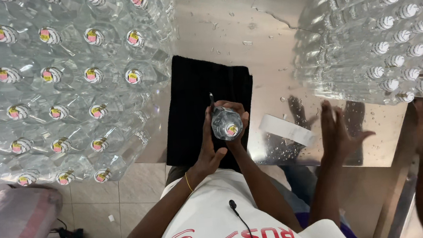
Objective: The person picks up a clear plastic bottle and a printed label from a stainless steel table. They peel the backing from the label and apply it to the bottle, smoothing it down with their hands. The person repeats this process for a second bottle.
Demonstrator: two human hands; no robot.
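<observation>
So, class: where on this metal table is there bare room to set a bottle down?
Bare metal table lies beyond the black cloth, between the two bottle stacks. Crowded: the near edge, with both hands, a white strip, and another person's hand.

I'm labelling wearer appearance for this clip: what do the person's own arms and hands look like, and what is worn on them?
Both arms are bare below the short sleeves of a white T-shirt. The left hand has a thin gold-coloured bangle at the wrist. The right hand shows no gloves or rings on the fingers.
</observation>
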